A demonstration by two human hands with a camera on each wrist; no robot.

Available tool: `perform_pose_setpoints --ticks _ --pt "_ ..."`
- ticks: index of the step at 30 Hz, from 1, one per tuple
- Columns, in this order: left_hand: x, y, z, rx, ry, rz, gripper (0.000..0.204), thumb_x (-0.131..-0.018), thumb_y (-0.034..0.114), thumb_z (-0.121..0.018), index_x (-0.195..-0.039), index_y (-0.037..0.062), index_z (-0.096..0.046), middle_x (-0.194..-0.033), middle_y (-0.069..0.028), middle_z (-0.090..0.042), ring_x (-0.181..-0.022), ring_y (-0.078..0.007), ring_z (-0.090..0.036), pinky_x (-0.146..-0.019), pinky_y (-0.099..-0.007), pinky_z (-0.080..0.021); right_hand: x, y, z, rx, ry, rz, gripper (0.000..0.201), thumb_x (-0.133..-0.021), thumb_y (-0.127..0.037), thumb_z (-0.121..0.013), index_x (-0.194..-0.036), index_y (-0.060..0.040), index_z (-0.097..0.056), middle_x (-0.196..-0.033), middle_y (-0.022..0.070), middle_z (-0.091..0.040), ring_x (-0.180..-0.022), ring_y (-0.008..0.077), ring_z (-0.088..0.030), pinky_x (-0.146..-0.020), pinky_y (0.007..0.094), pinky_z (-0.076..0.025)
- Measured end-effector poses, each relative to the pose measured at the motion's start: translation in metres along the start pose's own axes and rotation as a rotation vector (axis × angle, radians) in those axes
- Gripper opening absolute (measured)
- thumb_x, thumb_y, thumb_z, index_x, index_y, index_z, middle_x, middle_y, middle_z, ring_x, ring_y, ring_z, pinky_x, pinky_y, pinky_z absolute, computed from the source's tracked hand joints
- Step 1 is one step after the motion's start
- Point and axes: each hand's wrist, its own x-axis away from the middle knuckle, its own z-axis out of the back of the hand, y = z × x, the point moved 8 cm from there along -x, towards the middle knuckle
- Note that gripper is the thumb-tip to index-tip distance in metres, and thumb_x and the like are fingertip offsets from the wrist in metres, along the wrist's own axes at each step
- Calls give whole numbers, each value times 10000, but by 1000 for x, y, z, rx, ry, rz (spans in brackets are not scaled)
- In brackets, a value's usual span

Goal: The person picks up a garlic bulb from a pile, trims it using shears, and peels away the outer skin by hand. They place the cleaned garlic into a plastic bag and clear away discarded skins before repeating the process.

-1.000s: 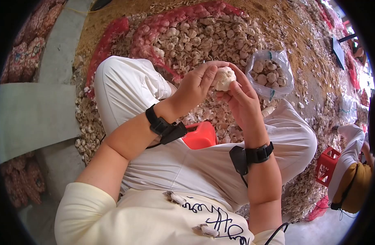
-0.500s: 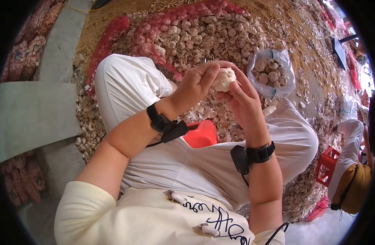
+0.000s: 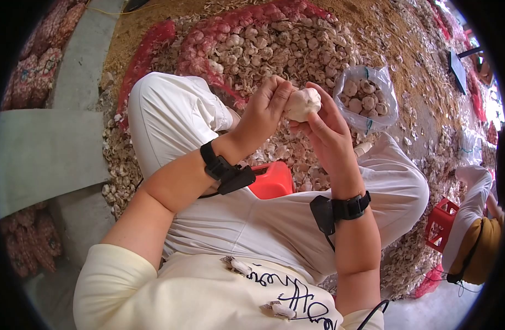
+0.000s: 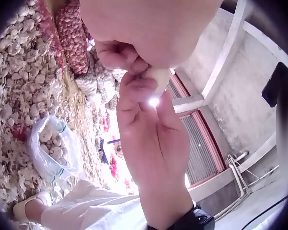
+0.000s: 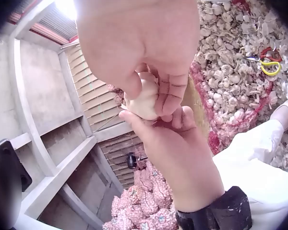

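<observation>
A peeled-looking white garlic bulb (image 3: 304,104) is held up between both hands, above the person's lap. My right hand (image 3: 330,129) grips it from the right, thumb on the near side and fingers around the far side. From the left, my left hand (image 3: 265,108) pinches at the bulb's edge with thumb and curled forefinger. In the right wrist view the garlic bulb (image 5: 145,103) shows smooth and pale between the two hands. Most of it is hidden behind fingers in the left wrist view.
Loose garlic bulbs (image 3: 258,49) lie in a heap beside red mesh netting (image 3: 194,47). A clear plastic bag (image 3: 391,113) of bulbs stands to the right. Between the legs is a red plastic stool (image 3: 274,180). Scissors (image 5: 270,68) lie on the heap. Another person (image 3: 472,247) sits far right.
My left hand's fingers have drawn back from over the bulb's far side and curled in at its left edge. More of the bulb shows now; the right hand keeps its hold.
</observation>
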Motion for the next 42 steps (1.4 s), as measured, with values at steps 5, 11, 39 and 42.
perform_pose_setpoints --ticks 5,11,39,42 --pt "-1 -18 3 120 26 299 263 -994 339 -471 -927 91 -526 -712 51 -505 -571 -17 -432 -494 -179 -359 0 -2 0 11 1 17 583 -915 -154 -601 -1404 -14 -315 -1248 117 -499 -1086 209 -550 -865 359 -500" --pt "-8 -44 8 83 -209 294 402 -977 413 -476 -1071 29 -548 -838 -12 -551 -702 -90 -529 -631 -241 -457 1 -21 7 -86 20 55 602 -905 -143 -603 -1411 -21 -300 -1267 136 -492 -1134 250 -541 -908 392 -490" --pt "-4 22 -2 67 -175 22 392 -924 330 -607 -1153 19 -541 -1059 -58 -620 -927 -102 -574 -814 -277 -480 0 -17 0 -99 -5 68 612 -867 -52 -621 -1400 -64 -320 -1257 126 -467 -1165 241 -511 -933 383 -488" --pt "-3 36 -7 -231 -262 -105 407 -912 332 -627 -1152 14 -545 -1123 -73 -615 -964 -119 -585 -825 -285 -488 0 -19 1 -60 -14 79 625 -855 -55 -644 -1396 -68 -331 -1257 113 -459 -1182 229 -495 -945 376 -480"
